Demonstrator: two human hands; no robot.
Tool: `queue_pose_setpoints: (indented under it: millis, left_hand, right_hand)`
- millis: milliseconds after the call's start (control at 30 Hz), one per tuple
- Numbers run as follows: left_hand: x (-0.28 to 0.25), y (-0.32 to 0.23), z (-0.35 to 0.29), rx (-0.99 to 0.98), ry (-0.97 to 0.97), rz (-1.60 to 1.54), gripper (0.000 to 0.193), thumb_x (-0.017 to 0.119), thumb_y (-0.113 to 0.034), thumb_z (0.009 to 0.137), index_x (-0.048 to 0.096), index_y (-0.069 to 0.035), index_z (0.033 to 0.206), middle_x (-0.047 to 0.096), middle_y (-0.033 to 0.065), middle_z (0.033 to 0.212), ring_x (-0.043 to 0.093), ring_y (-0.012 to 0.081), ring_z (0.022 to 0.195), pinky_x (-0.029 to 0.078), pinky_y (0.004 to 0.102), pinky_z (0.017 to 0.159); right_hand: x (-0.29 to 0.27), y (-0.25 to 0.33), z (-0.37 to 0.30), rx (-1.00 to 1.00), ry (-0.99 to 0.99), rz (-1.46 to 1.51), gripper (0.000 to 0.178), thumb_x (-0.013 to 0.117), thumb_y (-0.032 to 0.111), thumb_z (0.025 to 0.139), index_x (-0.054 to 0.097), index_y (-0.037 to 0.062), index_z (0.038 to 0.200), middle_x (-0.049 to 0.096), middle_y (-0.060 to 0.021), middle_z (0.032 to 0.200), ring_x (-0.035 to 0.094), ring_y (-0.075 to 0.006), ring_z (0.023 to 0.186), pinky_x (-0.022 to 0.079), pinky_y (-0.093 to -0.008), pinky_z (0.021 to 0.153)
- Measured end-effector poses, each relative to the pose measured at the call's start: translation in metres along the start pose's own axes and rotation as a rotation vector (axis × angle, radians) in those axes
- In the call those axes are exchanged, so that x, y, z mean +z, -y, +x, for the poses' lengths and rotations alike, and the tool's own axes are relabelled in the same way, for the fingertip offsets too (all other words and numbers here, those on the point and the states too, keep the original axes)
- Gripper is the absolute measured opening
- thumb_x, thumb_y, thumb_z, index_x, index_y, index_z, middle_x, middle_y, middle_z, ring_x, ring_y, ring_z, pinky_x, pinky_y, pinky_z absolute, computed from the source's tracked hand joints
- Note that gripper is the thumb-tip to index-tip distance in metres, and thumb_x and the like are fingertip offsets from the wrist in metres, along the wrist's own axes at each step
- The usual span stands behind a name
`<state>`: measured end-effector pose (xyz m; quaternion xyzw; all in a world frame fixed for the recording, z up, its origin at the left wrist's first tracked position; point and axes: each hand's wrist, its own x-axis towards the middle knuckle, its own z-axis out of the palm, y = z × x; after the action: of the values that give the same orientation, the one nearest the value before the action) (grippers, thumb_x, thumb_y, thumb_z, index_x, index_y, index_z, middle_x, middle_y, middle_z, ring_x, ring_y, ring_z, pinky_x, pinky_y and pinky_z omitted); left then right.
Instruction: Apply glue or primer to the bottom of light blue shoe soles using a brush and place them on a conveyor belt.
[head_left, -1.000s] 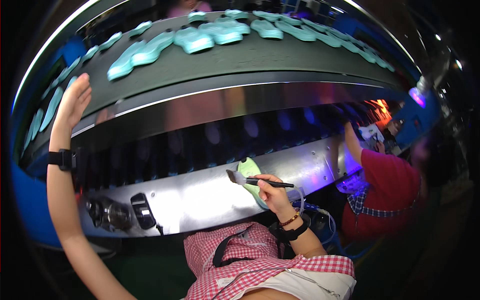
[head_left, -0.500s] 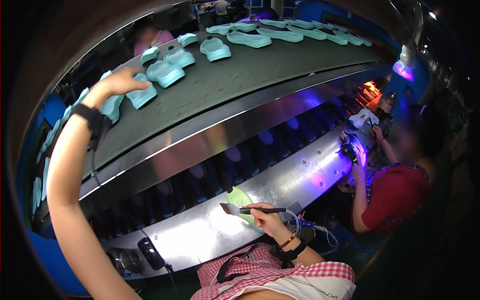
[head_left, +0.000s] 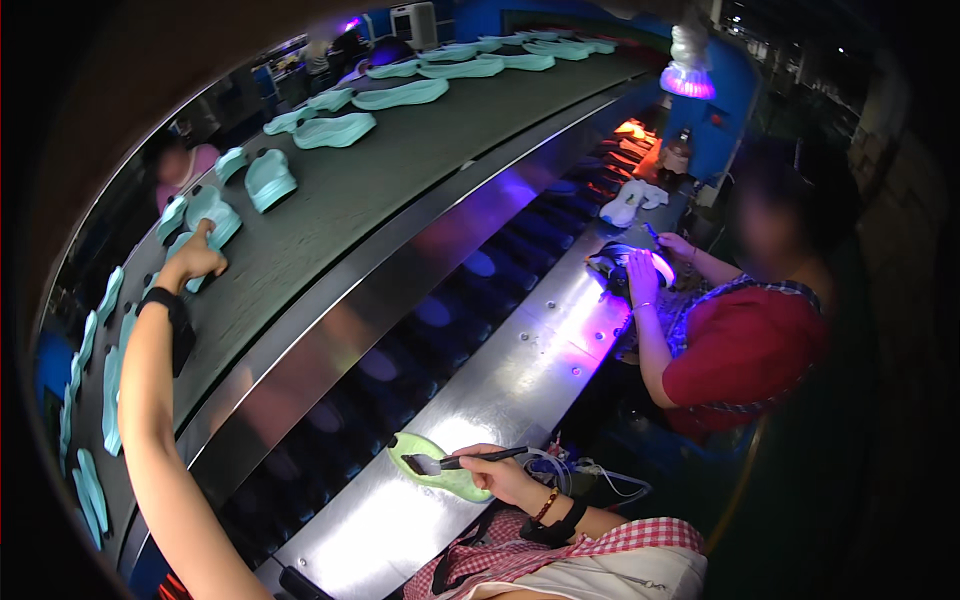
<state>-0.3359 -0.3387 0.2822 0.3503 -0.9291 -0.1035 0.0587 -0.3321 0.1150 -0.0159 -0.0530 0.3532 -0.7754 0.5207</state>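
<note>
Over the conveyor belt (head_left: pixel 330 200) at the left, my left hand (head_left: pixel 195 262) has its fingers apart, resting on or just above a teal shoe sole (head_left: pixel 198 283). Its forefinger reaches toward another teal sole (head_left: pixel 212 208) beyond it; whether it touches is hard to tell. My right hand (head_left: pixel 500 475) grips the black handle of a flat brush (head_left: pixel 497 457). Dark bristles at the brush's tip meet the upper face of a pale green sole (head_left: pixel 450 484), which lies on the shiny metal ledge (head_left: pixel 370 515) close to my body.
Several teal soles (head_left: pixel 400 94) line the belt. Between belt and ledge runs a dark channel (head_left: pixel 400 370) with an orange glow at its far end. To my right, a co-worker in red (head_left: pixel 735 355) handles a shoe (head_left: pixel 628 268) under purple light. Thin tubing (head_left: pixel 620 480) hangs near my right wrist.
The view has turned rightward. My right hand has brought the brush's bristles onto the green sole's far end. The left hand's fingers now spread beside the teal soles.
</note>
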Motion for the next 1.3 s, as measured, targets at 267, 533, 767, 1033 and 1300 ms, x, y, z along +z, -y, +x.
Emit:
queue_pose_setpoints:
  millis: [267,533,767,1033,1300]
  left_hand:
    - [0.012,-0.076,-0.009,0.343,0.133,-0.072,0.065,0.061,-0.003,0.052,0.038,-0.009,0.113,0.051,0.0106,0.076,0.051,0.0208,0.069,0.041,0.0324,0.06]
    - [-0.048,-0.075,-0.054,0.206,0.135,0.032,0.078,0.058,-0.048,0.074,0.026,-0.009,0.133,0.033,0.0191,0.132,0.035,0.0301,0.12,0.03,0.0374,0.097]
    - [-0.095,0.079,-0.175,-0.483,0.202,0.382,0.094,0.067,-0.033,0.061,0.017,-0.005,0.135,0.026,0.0215,0.135,0.028,0.0321,0.125,0.025,0.0384,0.101]
    - [-0.057,0.185,-0.22,-0.531,0.032,0.248,0.08,0.063,-0.012,0.053,0.036,-0.003,0.128,0.052,0.0243,0.11,0.054,0.0316,0.098,0.041,0.0356,0.085]
    - [-0.038,0.137,-0.153,-0.076,-0.043,0.097,0.066,0.058,-0.007,0.058,0.046,-0.006,0.122,0.059,0.0168,0.082,0.057,0.0212,0.069,0.045,0.0295,0.064]
  right_hand:
    - [-0.015,0.007,0.0,-0.001,0.014,-0.004,0.019,0.055,0.005,0.081,0.057,-0.0004,0.099,0.057,-0.0034,0.07,0.046,-0.0072,0.05,0.036,-0.0178,0.045]
    - [-0.012,0.004,0.008,0.036,-0.01,-0.019,0.016,0.054,0.001,0.08,0.057,-0.0009,0.096,0.058,-0.0058,0.071,0.048,-0.0086,0.05,0.038,-0.0191,0.047]
    - [-0.006,0.0,0.006,0.076,0.012,-0.054,0.016,0.053,0.003,0.081,0.056,-0.0012,0.096,0.06,-0.0089,0.08,0.047,-0.0089,0.049,0.037,-0.0194,0.045]
    - [-0.012,-0.004,0.001,0.118,0.02,-0.072,0.016,0.053,0.004,0.081,0.056,-0.0017,0.096,0.06,-0.0084,0.079,0.048,-0.0087,0.048,0.037,-0.0193,0.044]
    - [0.009,-0.009,0.003,0.092,0.026,-0.085,0.016,0.054,0.005,0.081,0.056,-0.0007,0.096,0.057,-0.0049,0.071,0.047,-0.0085,0.049,0.037,-0.02,0.046]
